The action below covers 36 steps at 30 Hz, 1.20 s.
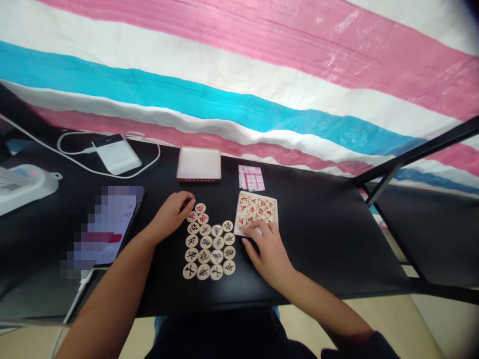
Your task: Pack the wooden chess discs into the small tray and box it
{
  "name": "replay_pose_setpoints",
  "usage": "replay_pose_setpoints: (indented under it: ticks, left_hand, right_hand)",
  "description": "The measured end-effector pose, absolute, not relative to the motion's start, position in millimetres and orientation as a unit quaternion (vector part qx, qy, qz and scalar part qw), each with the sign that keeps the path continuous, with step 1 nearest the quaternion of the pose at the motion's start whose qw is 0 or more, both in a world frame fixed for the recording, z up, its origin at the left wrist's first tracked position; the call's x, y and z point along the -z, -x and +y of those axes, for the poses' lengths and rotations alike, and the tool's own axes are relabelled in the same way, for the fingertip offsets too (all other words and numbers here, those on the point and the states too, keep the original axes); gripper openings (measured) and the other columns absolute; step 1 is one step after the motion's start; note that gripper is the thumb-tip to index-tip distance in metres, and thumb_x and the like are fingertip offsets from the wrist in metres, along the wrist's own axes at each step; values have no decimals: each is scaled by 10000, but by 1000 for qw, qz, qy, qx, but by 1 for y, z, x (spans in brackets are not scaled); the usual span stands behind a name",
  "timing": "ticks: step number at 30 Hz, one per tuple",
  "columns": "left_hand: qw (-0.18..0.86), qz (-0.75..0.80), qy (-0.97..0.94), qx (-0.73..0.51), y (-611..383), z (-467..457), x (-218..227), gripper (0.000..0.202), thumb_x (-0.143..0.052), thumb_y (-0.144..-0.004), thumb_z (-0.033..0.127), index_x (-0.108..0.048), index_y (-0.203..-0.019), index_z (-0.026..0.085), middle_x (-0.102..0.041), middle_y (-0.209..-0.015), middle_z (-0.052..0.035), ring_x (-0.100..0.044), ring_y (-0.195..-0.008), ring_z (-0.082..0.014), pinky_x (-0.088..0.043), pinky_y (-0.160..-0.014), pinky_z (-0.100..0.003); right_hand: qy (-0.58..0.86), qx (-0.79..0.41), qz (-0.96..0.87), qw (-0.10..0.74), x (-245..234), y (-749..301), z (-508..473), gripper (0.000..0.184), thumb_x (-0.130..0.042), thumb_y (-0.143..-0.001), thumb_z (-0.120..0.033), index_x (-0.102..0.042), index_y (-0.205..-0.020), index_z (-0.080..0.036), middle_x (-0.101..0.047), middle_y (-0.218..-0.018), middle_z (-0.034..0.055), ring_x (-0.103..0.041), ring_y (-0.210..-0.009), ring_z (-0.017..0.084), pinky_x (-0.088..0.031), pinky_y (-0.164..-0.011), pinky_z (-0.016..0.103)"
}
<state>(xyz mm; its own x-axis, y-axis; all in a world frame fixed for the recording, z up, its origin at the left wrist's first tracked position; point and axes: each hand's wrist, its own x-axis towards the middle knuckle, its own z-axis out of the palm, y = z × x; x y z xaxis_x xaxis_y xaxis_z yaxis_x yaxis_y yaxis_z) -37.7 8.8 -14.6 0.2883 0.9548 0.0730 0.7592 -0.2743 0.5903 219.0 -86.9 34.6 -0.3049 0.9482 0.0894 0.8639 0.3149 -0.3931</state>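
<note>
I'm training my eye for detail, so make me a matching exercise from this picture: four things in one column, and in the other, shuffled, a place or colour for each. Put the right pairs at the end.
Things
1. Left hand
2. Right hand
3. Power bank
4. Paper slip

Places and colours
A. Pink and white
B. Beside loose red-lettered pieces
C. White, with a black end
D. Over the near edge of the white tray

Pairs: 1-B, 2-D, 3-C, 4-A
</note>
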Motion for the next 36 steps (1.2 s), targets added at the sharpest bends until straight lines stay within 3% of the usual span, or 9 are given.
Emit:
replay_pose_setpoints:
  ticks: [8,15,25,36]
  left_hand:
    - [226,563,-767,-210,38,8,14,287,-347,-854,395,-524,-875,171,-566,-785,-53,-507,-749,-197,-412,-692,-312]
    - [223,565,-767,-206,38,9,15,298,-335,-854,401,-522,-876,170,-568,-786,-50,-512,-759,-199,-413,-710,-315]
    - [221,566,-766,-211,38,9,15,291,-350,-850,396,-529,-861,166,-565,-767,-49,-506,-736,-195,-411,-691,-312]
    - [220,563,-767,-217,39,9,19,268,-361,-856,390,-523,-862,176,-565,-786,-44,-503,-751,-191,-407,-700,-304]
  right_hand:
    - [571,-134,-796,149,-33,-220,-82,311,-453,-861,-280,-559,-1143,-200,-542,-967,90,-445,-904,227,-419,-835,399]
    - [642,-137,-732,180,-35,-230,-84,191,-448,-854,-236,-614,-902,-155,-605,-887,84,-455,-828,220,-416,-778,380]
    - [581,-213,-745,247,-28,-225,-92,241,-463,-842,-183,-590,-1047,-180,-621,-1050,47,-457,-960,202,-395,-873,354]
    - [604,-196,-730,253,-25,-218,-84,148,-481,-815,-156,-618,-858,-196,-647,-880,35,-491,-847,200,-416,-786,348]
